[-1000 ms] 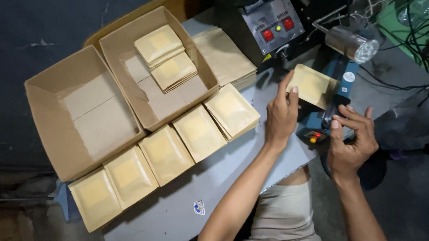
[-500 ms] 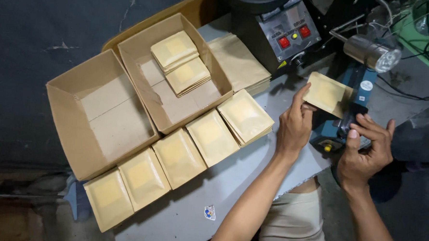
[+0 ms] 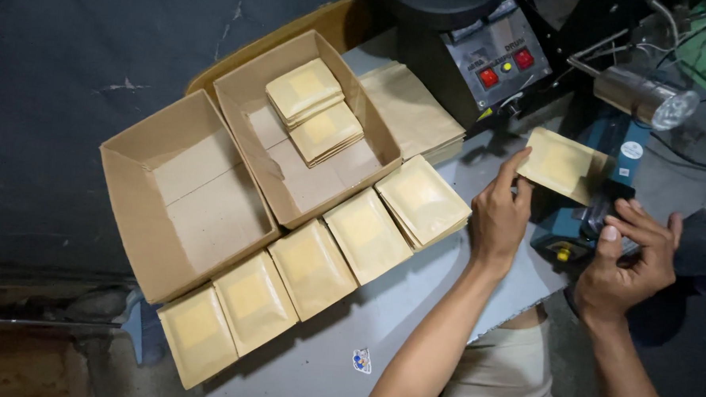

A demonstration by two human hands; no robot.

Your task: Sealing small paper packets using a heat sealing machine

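A person seated at a grey table [image 3: 411, 320] works a small blue sealing machine [image 3: 586, 224], the right hand [image 3: 628, 266] curled over its near end with fingers bent down on the arm. Just beyond, the left hand [image 3: 499, 213] pinches the near edge of a tan paper pouch [image 3: 561, 162] between thumb and forefinger, the pouch lying flat across the machine's bar. To the left, a row of like pouches [image 3: 310, 268] runs diagonally along the table's near side, overlapping edge to edge. Behind the row stand two open cardboard boxes side by side: the left box [image 3: 182, 195] shows only its bare floor, the right box [image 3: 308, 141] holds two short stacks of pouches. Farther back lie a flat pile of brown bags [image 3: 412, 110], a black control unit [image 3: 474, 49] with red buttons, and a metal lamp [image 3: 647, 96].
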